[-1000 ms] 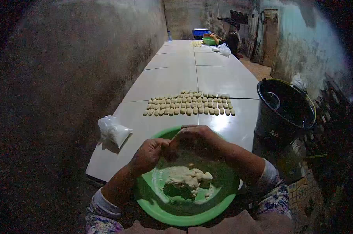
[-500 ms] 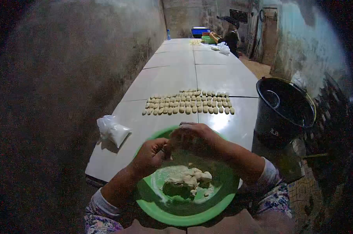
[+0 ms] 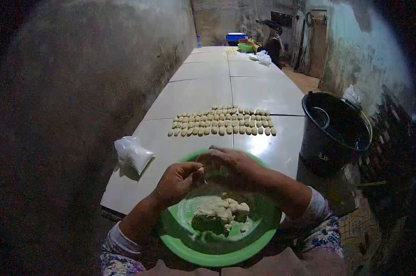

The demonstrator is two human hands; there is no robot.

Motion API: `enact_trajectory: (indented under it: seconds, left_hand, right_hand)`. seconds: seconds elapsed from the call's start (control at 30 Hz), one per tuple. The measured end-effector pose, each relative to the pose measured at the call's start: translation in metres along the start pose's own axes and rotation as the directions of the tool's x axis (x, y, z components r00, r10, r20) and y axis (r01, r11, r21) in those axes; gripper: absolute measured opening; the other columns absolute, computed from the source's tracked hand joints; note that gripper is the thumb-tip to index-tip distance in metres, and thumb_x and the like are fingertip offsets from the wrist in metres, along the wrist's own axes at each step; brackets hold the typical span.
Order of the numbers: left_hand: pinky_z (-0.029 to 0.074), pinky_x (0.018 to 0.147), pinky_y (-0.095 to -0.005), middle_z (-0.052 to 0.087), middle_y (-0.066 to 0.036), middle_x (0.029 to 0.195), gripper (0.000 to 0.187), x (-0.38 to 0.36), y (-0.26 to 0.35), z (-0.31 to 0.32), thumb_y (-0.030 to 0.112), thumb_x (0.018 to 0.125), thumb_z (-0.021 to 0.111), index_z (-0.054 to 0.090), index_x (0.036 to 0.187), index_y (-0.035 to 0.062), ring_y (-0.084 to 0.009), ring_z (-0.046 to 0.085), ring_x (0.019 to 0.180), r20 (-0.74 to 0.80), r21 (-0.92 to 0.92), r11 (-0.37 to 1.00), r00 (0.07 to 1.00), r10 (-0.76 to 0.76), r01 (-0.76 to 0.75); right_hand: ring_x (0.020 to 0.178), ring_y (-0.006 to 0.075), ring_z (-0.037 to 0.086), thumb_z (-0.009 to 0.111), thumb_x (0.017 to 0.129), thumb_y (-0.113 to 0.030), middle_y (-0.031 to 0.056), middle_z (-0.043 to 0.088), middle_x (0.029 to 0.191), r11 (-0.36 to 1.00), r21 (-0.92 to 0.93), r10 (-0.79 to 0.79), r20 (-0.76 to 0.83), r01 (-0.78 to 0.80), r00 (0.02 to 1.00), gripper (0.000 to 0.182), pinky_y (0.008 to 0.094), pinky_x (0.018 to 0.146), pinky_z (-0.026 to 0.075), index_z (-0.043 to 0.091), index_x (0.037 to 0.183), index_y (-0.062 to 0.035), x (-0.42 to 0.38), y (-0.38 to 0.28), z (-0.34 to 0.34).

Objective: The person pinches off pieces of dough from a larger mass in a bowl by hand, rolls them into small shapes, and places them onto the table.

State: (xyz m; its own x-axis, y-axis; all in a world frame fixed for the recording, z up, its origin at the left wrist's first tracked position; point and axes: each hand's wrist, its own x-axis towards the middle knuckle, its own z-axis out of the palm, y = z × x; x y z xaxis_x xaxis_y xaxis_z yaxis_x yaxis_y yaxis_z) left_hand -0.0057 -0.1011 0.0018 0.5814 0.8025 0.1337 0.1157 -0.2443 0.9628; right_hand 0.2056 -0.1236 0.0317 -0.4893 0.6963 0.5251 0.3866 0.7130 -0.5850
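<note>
Since the earlier frame, the left hand's (image 3: 175, 181) thumb has reached out slightly toward the right hand (image 3: 238, 165); the dough lump (image 3: 219, 212) has stayed inside the green basin (image 3: 221, 260). The left hand is curled into a near-closed pinch with a pale bit at its tips, possibly dough; the right is loosely cupped, its palm hidden, so its hold cannot be told. A loose pinch could let that bit drop into the basin. Beyond, the dough pieces (image 3: 222, 130) on the bench (image 3: 185, 94) sit closely enough that a careless nudge could stick neighbours together.
</note>
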Motion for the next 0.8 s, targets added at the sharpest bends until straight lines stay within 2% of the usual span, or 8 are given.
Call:
enact_trajectory:
  seconds: [0.13, 0.2, 0.3, 0.33, 0.4, 0.53, 0.7, 0.8]
  left_hand:
    - [0.047, 0.071, -0.0248, 0.064, -0.003, 0.083, 0.026, 0.0, 0.014, 0.0, 0.02, 0.094, 0.056, 0.063, 0.103, -0.0025, -0.0081, 0.056, 0.074, -0.037, 0.023, 0.999, 0.999, -0.023, 0.023]
    - [0.048, 0.07, -0.025, 0.065, -0.003, 0.082, 0.027, 0.0, 0.017, 0.002, 0.021, 0.094, 0.055, 0.064, 0.102, -0.0028, -0.008, 0.057, 0.075, -0.023, -0.003, 0.999, 0.999, -0.036, 0.036]
    - [0.048, 0.071, -0.0253, 0.066, -0.004, 0.083, 0.028, 0.001, 0.01, -0.001, 0.022, 0.094, 0.055, 0.064, 0.102, -0.0034, -0.0082, 0.057, 0.076, 0.012, 0.039, 0.998, 0.999, -0.048, 0.047]
    - [0.05, 0.071, -0.0267, 0.069, -0.007, 0.086, 0.029, 0.002, 0.006, -0.001, 0.026, 0.093, 0.057, 0.066, 0.101, 0.0003, -0.0108, 0.062, 0.074, 0.0, 0.087, 0.996, 1.0, 0.006, -0.006]
    - [0.05, 0.072, -0.0268, 0.068, -0.007, 0.086, 0.028, 0.001, 0.006, 0.001, 0.025, 0.093, 0.057, 0.066, 0.101, 0.0001, -0.0106, 0.062, 0.076, -0.012, 0.07, 0.998, 1.0, 0.007, -0.006]
    - [0.047, 0.073, -0.0255, 0.065, -0.006, 0.086, 0.026, -0.004, 0.021, 0.006, 0.02, 0.095, 0.054, 0.062, 0.103, -0.0026, -0.0089, 0.056, 0.079, 0.045, 0.116, 0.993, 0.999, 0.031, -0.036]
    - [0.048, 0.076, -0.0306, 0.062, -0.012, 0.092, 0.029, 0.0, 0.007, 0.007, 0.023, 0.095, 0.051, 0.056, 0.108, -0.0024, -0.0171, 0.059, 0.083, 0.153, 0.221, 0.958, 0.977, 0.148, -0.18]
    - [0.048, 0.078, -0.0335, 0.061, -0.015, 0.095, 0.028, 0.0, 0.009, 0.007, 0.023, 0.094, 0.049, 0.055, 0.11, -0.0003, -0.0201, 0.06, 0.085, 0.174, 0.32, 0.939, 0.982, 0.073, -0.127]
  right_hand:
    - [0.083, 0.0192, 0.06, 0.063, 0.08, -0.002, 0.0133, 0.06, 0.09, 0.983, 0.112, 0.143, 0.01, -0.144, 0.99, 0.016, 0.0345, 0.074, 0.049, 0.059, 0.096, -0.0033, 0.003, 0.006, -0.005]
    - [0.082, 0.0152, 0.058, 0.062, 0.081, -0.004, 0.0141, 0.06, 0.086, 0.905, 0.163, 0.374, 0.136, -0.393, 0.917, 0.014, 0.0344, 0.071, 0.047, 0.059, 0.095, -0.0025, 0.004, 0.012, -0.006]
    - [0.081, 0.0187, 0.059, 0.059, 0.083, -0.004, 0.0163, 0.061, 0.085, 0.848, 0.284, 0.409, 0.189, -0.448, 0.893, 0.01, 0.0355, 0.07, 0.047, 0.057, 0.092, -0.0006, 0.003, 0.016, -0.003]
    - [0.081, 0.0187, 0.059, 0.059, 0.083, -0.004, 0.0163, 0.061, 0.085, 0.847, 0.284, 0.409, 0.19, -0.449, 0.892, 0.01, 0.0355, 0.07, 0.047, 0.057, 0.092, -0.0006, 0.004, 0.014, -0.004]
    - [0.079, 0.0227, 0.06, 0.055, 0.087, -0.01, 0.0178, 0.061, 0.087, 0.962, -0.049, 0.275, 0.17, -0.27, 0.946, 0.012, 0.0367, 0.07, 0.046, 0.055, 0.093, 0.0004, 0.006, 0.008, -0.007]
    - [0.077, 0.0297, 0.058, 0.048, 0.094, -0.027, 0.0209, 0.059, 0.084, 0.961, -0.139, 0.273, 0.311, -0.24, 0.91, 0.027, 0.0404, 0.074, 0.044, 0.053, 0.096, 0.0004, 0.005, 0.017, 0.0]
    - [0.075, 0.0334, 0.053, 0.044, 0.096, -0.03, 0.0226, 0.058, 0.085, 0.977, -0.001, 0.203, 0.318, -0.214, 0.926, 0.033, 0.0408, 0.075, 0.044, 0.052, 0.096, 0.0021, 0.002, 0.014, -0.002]
    - [0.076, 0.0333, 0.054, 0.044, 0.097, -0.03, 0.0227, 0.057, 0.086, 0.976, 0.05, 0.184, 0.314, -0.21, 0.932, 0.034, 0.041, 0.075, 0.044, 0.052, 0.097, 0.0031, 0.001, 0.016, -0.001]
